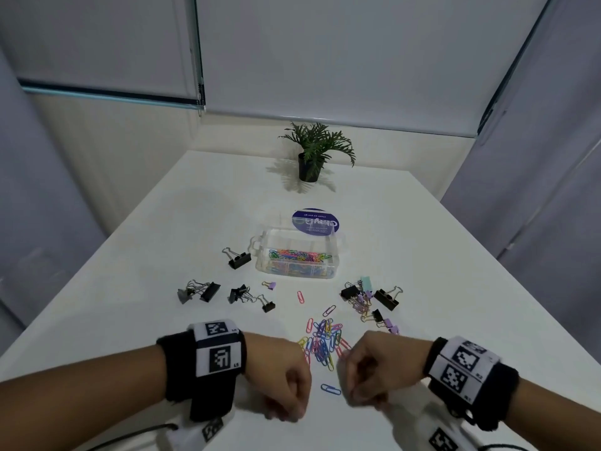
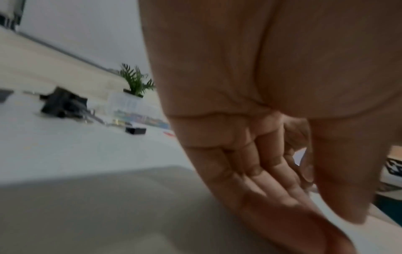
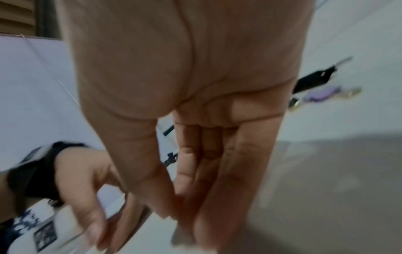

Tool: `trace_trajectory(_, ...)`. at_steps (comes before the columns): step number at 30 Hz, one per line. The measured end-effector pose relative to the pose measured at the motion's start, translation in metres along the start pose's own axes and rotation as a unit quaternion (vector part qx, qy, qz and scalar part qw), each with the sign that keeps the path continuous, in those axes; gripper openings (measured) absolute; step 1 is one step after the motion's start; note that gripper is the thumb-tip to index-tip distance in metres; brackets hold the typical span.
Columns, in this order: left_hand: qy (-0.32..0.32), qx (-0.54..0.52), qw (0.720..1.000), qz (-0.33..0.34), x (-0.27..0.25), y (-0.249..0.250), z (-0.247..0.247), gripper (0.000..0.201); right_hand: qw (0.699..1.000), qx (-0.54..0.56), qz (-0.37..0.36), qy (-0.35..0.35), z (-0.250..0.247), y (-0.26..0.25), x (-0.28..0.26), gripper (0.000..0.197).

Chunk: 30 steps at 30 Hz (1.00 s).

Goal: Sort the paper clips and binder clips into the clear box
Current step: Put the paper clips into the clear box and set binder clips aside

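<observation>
The clear box (image 1: pixel 297 255) stands mid-table, open, with several coloured paper clips inside. A loose pile of coloured paper clips (image 1: pixel 323 341) lies nearer me, and one blue paper clip (image 1: pixel 330 389) lies alone between my hands. Black binder clips (image 1: pixel 239 258) (image 1: pixel 200 291) (image 1: pixel 240 293) sit to the left; a mixed cluster of black and pastel binder clips (image 1: pixel 367 301) sits to the right. My left hand (image 1: pixel 286 388) (image 2: pixel 322 211) points its straight fingers down at the table, holding nothing. My right hand (image 1: pixel 361 385) (image 3: pixel 180 201) mirrors it, thumb close to the fingertips, nothing visible between them.
A potted plant (image 1: pixel 312 157) stands at the far end of the white table (image 1: pixel 130 320). A round purple lid or label (image 1: pixel 315 222) lies just behind the box. The near table edge is close under my wrists. Both wrist views are blurred.
</observation>
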<state>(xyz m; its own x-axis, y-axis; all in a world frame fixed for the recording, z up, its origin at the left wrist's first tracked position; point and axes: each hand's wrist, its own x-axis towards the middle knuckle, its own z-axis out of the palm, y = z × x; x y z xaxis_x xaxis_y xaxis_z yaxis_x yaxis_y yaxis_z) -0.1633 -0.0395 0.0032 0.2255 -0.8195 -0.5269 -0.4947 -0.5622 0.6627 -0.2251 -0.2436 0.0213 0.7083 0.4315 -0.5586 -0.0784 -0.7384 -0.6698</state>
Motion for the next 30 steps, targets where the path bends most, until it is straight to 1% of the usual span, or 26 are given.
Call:
trace_trajectory(2, -0.021, -0.088, 0.996, -0.011, 0.008, 0.001, 0.002, 0.012, 1.000, 0.002, -0.013, 0.003, 0.010, -0.004, 0.009, 0.020)
trace_trajectory(3, -0.020, -0.108, 0.994, -0.014, 0.013, 0.002, 0.000, 0.008, 1.000, -0.009, -0.019, 0.019, 0.011, -0.004, 0.016, 0.019)
trace_trajectory(4, -0.010, -0.110, 0.994, -0.014, 0.018, 0.003, -0.002, 0.010, 0.998, -0.028, -0.022, 0.042, 0.011, -0.003, 0.023, 0.017)
trace_trajectory(6, 0.036, -0.080, 0.996, -0.017, 0.026, 0.006, -0.008, 0.021, 0.993, -0.063, -0.015, 0.098, 0.005, -0.002, 0.035, 0.012)
trace_trajectory(7, 0.065, -0.063, 0.996, -0.021, 0.029, 0.006, -0.012, 0.022, 0.990, -0.070, -0.006, 0.119, -0.001, -0.001, 0.040, 0.009)
trace_trajectory(9, 0.114, -0.040, 0.992, -0.027, 0.031, 0.005, -0.021, 0.017, 0.990, -0.037, 0.012, 0.139, -0.012, 0.001, 0.046, 0.015)
trace_trajectory(11, 0.157, -0.023, 0.987, -0.032, 0.031, 0.004, -0.029, 0.018, 0.986, -0.019, 0.015, 0.166, -0.024, 0.004, 0.045, 0.024)
trace_trajectory(13, 0.219, -0.009, 0.975, -0.040, 0.028, 0.000, -0.035, 0.011, 0.979, -0.019, 0.005, 0.205, -0.034, 0.007, 0.041, 0.026)
trace_trajectory(14, 0.257, 0.012, 0.965, -0.047, 0.026, -0.002, -0.037, 0.016, 0.975, -0.014, 0.003, 0.223, -0.037, 0.008, 0.038, 0.026)
trace_trajectory(15, 0.282, 0.039, 0.957, -0.058, 0.024, -0.005, -0.039, 0.025, 0.971, -0.011, 0.005, 0.240, -0.039, 0.011, 0.036, 0.026)
trace_trajectory(16, 0.288, 0.066, 0.953, -0.072, 0.023, -0.007, -0.041, 0.037, 0.968, -0.016, 0.014, 0.252, -0.040, 0.014, 0.036, 0.028)
trace_trajectory(17, 0.280, 0.091, 0.951, -0.091, 0.023, -0.010, -0.041, 0.048, 0.965, -0.031, 0.027, 0.258, -0.040, 0.017, 0.036, 0.032)
trace_trajectory(18, 0.265, 0.108, 0.952, -0.109, 0.024, -0.012, -0.041, 0.057, 0.963, -0.055, 0.041, 0.262, -0.039, 0.019, 0.038, 0.039)
trace_trajectory(19, 0.255, 0.118, 0.952, -0.121, 0.026, -0.013, -0.041, 0.061, 0.959, -0.081, 0.051, 0.266, -0.038, 0.020, 0.040, 0.048)
trace_trajectory(21, 0.258, 0.122, 0.950, -0.129, 0.033, -0.012, -0.038, 0.059, 0.952, -0.125, 0.058, 0.272, -0.035, 0.015, 0.045, 0.065)
trace_trajectory(23, 0.281, 0.122, 0.944, -0.121, 0.040, -0.008, -0.036, 0.050, 0.950, -0.145, 0.055, 0.272, -0.035, 0.007, 0.049, 0.072)
trace_trajectory(25, 0.303, 0.102, 0.941, -0.110, 0.047, -0.002, -0.036, 0.041, 0.948, -0.164, 0.053, 0.269, -0.034, 0.001, 0.055, 0.072)
trace_trajectory(26, 0.314, 0.069, 0.941, -0.102, 0.050, 0.000, -0.037, 0.039, 0.946, -0.174, 0.050, 0.267, -0.033, -0.003, 0.058, 0.070)
trace_trajectory(28, 0.333, -0.034, 0.939, -0.082, 0.054, 0.000, -0.039, 0.035, 0.943, -0.193, 0.043, 0.267, -0.030, -0.010, 0.063, 0.063)
trace_trajectory(30, 0.354, -0.102, 0.927, -0.069, 0.053, -0.002, -0.043, 0.035, 0.943, -0.197, 0.046, 0.266, -0.028, -0.013, 0.065, 0.063)
